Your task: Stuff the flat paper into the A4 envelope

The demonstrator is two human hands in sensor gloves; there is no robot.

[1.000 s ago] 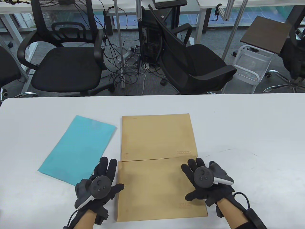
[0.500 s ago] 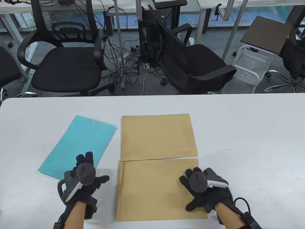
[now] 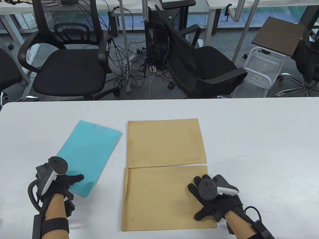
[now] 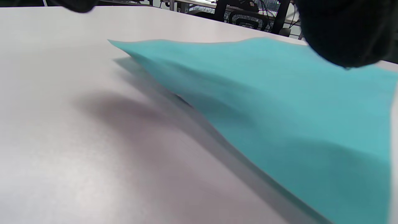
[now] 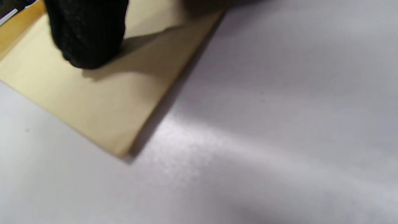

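A teal sheet of paper (image 3: 87, 151) lies at the left of the white table (image 3: 261, 137). My left hand (image 3: 71, 181) grips its near left corner, thumb on top. In the left wrist view the paper (image 4: 279, 118) bows up off the table, with a fingertip (image 4: 342, 34) above it. Two brown A4 envelopes lie in the middle, a far one (image 3: 164, 142) and a near one (image 3: 164, 196). My right hand (image 3: 200, 201) rests flat with its fingers spread on the near envelope's right end. In the right wrist view a fingertip (image 5: 87, 40) presses on that envelope (image 5: 102, 109).
The near envelope's narrow flap (image 3: 125, 196) is at its left end, facing the teal paper. Black office chairs (image 3: 69, 67) and cables stand beyond the table's far edge. Bare table lies to the right of the envelopes.
My left hand has moved left from the near envelope's left edge to the teal paper's near corner and taken hold of it. My right hand slid slightly nearer on the envelope.
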